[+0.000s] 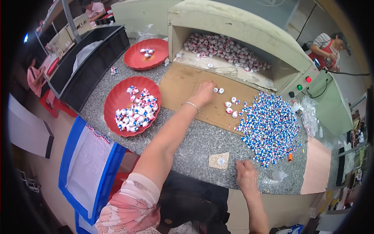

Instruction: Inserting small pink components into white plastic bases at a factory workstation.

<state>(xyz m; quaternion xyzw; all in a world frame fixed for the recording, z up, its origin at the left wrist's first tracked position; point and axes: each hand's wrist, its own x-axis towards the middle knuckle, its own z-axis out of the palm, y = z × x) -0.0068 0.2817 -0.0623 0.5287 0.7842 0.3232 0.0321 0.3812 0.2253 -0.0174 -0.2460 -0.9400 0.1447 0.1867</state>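
My left hand (204, 93), with a bracelet at the wrist, reaches over the brown cardboard sheet (175, 87). Its fingers are bent together at two small white round pieces (221, 91); whatever they grip is hidden. Several more white and pink pieces (228, 104) lie to the right of that hand. Close to the table's front edge my right hand (247, 174) is closed, fingertips pressed together, and I cannot make out anything in it. Beyond it spreads a big heap of tiny blue and white parts (269, 126). A small speckled card (219, 160) lies left of my right hand.
A red bowl (110, 97) of white, blue and pink pieces stands left; another red bowl (132, 58) is behind it. An open-fronted cabinet (237, 23) holds many white and pink pieces. A blue-rimmed bin (68, 156) and black crate (89, 74) flank the table. People work farther off.
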